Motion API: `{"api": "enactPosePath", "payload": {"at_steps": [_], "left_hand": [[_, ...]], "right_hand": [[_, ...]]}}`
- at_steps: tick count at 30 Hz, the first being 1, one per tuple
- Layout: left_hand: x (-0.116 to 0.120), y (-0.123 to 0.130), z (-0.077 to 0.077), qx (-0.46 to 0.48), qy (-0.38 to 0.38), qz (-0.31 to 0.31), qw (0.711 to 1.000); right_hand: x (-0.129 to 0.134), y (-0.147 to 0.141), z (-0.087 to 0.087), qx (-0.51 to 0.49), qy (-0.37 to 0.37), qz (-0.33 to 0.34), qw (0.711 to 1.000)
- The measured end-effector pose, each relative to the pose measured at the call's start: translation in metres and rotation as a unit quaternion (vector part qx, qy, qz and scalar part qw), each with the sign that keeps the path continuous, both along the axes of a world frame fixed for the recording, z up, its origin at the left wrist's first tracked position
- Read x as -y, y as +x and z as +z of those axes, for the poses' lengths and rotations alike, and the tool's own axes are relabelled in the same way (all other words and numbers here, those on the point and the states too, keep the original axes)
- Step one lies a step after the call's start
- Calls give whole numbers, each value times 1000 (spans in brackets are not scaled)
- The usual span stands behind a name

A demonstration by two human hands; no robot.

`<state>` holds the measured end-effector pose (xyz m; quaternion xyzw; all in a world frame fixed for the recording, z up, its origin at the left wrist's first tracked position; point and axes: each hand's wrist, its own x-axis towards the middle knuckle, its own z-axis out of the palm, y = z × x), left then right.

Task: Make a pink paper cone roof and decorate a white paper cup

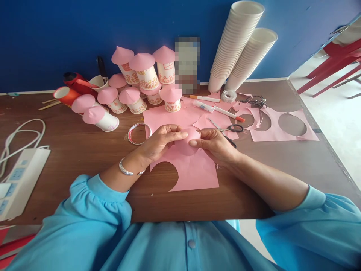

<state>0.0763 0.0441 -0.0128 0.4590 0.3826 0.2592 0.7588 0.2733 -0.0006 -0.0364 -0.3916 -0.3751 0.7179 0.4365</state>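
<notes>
Several cone-topped paper cups [145, 71] stand on the far left of the table, beyond your wrist, so small hand movements should suit you best. Next comes the tape ring [132, 141], lying flat just beside your left hand [159, 141]. That hand is closed in a pinch, thumb laid along the upper edge of the pink paper piece [190, 146]. The piece hangs between your hands, above the pink sheet [200, 175], and looks bowed rather than flat. Keep its edges level and press lightly; thin paper would likely crease under a hard thumb. Your right hand [217, 145] pinches the other side, thumb on the near face; how its hidden fingers sit, you can't tell from here. Match its pressure to the left's. Mind the open scissors [235, 128] just past those knuckles.
</notes>
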Motion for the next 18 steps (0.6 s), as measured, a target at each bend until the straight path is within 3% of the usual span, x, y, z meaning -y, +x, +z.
{"api": "enactPosePath", "payload": {"at_steps": [6,15,18], "left_hand": [[-2,-2,0,23,-20,-9,1000],[-1,-1,-5,63,-10,-19,998],[-2,0,-8,65,-24,9,998]], "right_hand": [[0,0,-1,-22,1,36,999],[-1,-2,-5,-3,-7,10,1000],[-3,1,-2,-13,-19,9,1000]]}}
